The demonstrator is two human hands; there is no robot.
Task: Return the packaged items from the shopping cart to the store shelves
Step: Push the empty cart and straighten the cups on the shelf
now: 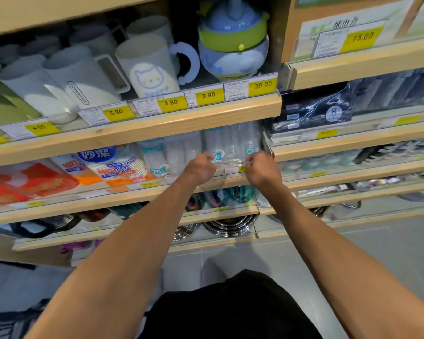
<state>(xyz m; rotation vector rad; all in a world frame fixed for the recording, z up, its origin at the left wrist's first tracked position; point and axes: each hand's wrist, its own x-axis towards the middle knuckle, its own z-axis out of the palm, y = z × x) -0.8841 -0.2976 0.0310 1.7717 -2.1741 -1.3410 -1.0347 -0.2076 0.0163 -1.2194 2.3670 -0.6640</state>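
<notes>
Clear plastic cups [233, 145], stacked in ribbed columns and sealed in a glossy see-through wrapper with small teal labels, stand on the second wooden shelf [142, 189] at its right end, close under the board above. Both arms reach straight out to the pack. The left hand [201, 167] has its fingers curled in against the lower left corner of the wrapper, gripping the film there, and the right hand [262, 168] pinches the lower right corner with bent fingers, knuckles toward the camera. Just to the left stands a similar wrapped pack [162, 157] of clear cups marked 75, and beyond it paper cups [115, 165] in a printed blue and orange sleeve. The shelf above carries smooth matte mugs [147, 67] in pale grey and white, one with a cat drawing and a lilac handle, and a rounded blue and green child's bottle [233, 42]. Yellow price tags [170, 102] line the light timber shelf edges. Lower down, shiny metal bowls [230, 225] lie nested in rings.
</notes>
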